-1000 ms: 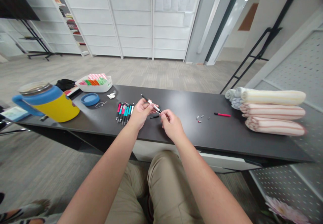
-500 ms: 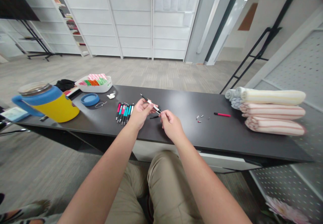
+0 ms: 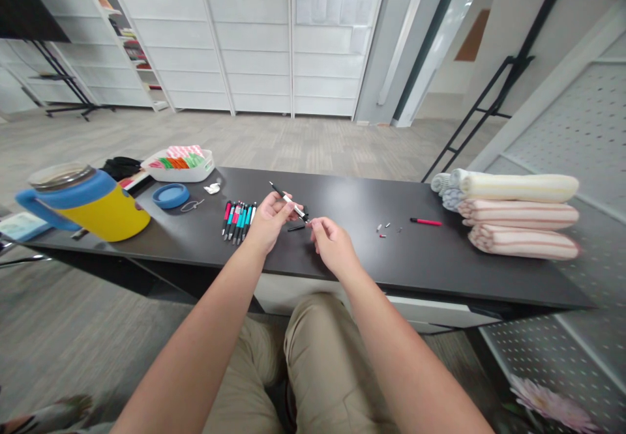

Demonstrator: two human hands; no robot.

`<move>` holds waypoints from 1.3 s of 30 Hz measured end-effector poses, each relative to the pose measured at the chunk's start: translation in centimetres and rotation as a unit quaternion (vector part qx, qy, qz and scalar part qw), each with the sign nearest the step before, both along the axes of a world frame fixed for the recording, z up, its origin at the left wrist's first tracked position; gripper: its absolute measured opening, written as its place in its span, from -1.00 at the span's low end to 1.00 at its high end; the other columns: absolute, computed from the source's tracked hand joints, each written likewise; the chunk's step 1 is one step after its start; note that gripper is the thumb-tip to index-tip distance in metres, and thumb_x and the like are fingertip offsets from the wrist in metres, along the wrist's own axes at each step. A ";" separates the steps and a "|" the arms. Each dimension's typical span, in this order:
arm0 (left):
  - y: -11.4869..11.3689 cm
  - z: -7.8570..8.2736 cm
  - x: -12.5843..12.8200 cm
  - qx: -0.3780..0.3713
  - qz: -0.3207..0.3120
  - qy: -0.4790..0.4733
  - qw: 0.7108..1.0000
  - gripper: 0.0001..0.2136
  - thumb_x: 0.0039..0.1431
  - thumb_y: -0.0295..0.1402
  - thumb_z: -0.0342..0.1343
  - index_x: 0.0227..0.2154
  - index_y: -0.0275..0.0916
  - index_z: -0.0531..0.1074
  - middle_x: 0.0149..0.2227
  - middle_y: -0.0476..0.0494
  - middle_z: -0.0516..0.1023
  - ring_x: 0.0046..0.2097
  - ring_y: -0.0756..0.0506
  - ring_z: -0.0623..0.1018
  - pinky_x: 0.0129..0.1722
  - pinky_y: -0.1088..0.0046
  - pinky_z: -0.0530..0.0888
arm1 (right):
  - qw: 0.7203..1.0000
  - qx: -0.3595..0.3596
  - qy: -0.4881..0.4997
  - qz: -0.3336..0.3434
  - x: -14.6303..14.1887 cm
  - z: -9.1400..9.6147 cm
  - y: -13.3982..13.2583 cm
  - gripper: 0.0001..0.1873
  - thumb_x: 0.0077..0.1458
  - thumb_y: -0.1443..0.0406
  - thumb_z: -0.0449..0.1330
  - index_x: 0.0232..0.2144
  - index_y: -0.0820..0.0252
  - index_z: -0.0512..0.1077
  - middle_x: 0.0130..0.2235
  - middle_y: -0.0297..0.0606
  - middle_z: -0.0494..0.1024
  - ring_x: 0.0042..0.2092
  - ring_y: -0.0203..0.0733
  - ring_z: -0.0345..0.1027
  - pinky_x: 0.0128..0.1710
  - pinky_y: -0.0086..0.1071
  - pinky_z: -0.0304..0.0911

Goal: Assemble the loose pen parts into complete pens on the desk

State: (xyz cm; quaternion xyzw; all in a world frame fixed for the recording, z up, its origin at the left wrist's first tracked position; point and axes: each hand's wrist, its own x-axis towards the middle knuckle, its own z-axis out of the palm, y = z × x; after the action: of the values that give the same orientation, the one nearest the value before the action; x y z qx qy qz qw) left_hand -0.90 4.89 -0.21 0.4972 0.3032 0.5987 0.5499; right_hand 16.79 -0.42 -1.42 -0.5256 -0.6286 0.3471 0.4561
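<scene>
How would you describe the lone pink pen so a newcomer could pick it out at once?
Start at the stack of folded striped towels at the right end of the dark table. Just left of it lies a pink pen, by itself, unlike the pens lined up in a row further left.

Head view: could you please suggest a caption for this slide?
Left hand holds a pen near the right hand over a dark table.

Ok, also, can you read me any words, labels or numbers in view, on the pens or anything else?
Nothing is legible.
The pen in the left hand: any printing is too small to read.
The row of pens: too small to read.
The white plastic tray: too small to read.
The papers on the white panels: too blurred to read.
</scene>
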 end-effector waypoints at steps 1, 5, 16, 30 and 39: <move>0.1 -0.1 0.0 0.008 0.007 0.011 1.000 -0.58 0.15 -0.17 0.41 -0.06 -0.24 0.40 -0.23 -0.17 0.70 -0.30 -0.02 0.64 -0.22 0.45 0.55 | 0.999 0.014 -0.026 -0.021 0.6 0.2 -0.5 -0.54 0.39 -0.07 -0.02 -0.19 0.07 0.52 -0.42 -0.36 0.52 -0.44 -0.22 0.36 -0.39 -0.37 0.19; 0.2 -0.6 0.0 0.046 0.017 0.083 0.995 -0.62 0.19 -0.14 0.36 -0.06 -0.26 0.46 -0.22 -0.19 0.69 -0.22 -0.07 0.66 -0.18 0.42 0.55 | 0.970 0.092 -0.167 -0.150 5.9 0.8 -2.4 -0.58 0.40 0.00 0.01 -0.19 0.11 0.53 -0.34 -0.25 0.60 -0.37 -0.15 0.41 -0.29 -0.31 0.20; -1.1 0.0 1.1 0.170 -0.008 0.370 0.913 -0.78 0.31 -0.16 0.21 -0.12 -0.17 0.57 -0.22 -0.09 0.69 -0.19 -0.10 0.66 -0.09 0.35 0.54 | 0.888 0.016 -0.360 -0.286 20.1 -0.6 -1.8 -0.59 0.27 0.04 0.16 0.04 0.11 0.53 -0.23 -0.20 0.65 -0.17 0.00 0.52 -0.21 -0.25 0.24; -1.5 0.2 1.3 0.189 0.005 0.374 0.908 -0.81 0.31 -0.19 0.19 -0.13 -0.15 0.55 -0.26 -0.08 0.66 -0.26 -0.10 0.61 -0.18 0.38 0.51 | 0.887 -0.017 -0.369 -0.278 20.0 -0.5 -1.3 -0.66 0.22 0.04 0.21 -0.08 0.08 0.59 -0.21 -0.21 0.69 -0.20 -0.02 0.53 -0.31 -0.27 0.21; -1.4 -0.1 1.2 0.188 0.020 0.367 0.911 -0.81 0.32 -0.20 0.19 -0.11 -0.15 0.54 -0.23 -0.09 0.66 -0.24 -0.10 0.61 -0.18 0.37 0.49 | 0.885 -0.027 -0.385 -0.261 19.7 -0.4 -0.7 -0.74 0.23 0.07 0.21 -0.23 0.05 0.62 -0.19 -0.21 0.68 -0.24 -0.05 0.50 -0.34 -0.28 0.18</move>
State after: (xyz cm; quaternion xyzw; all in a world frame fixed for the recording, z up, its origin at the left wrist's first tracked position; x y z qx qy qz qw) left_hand 0.29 3.53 -0.35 0.7700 0.3755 0.4305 0.2840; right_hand 36.53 -1.09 -1.79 -0.7753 -0.5849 0.0031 0.2382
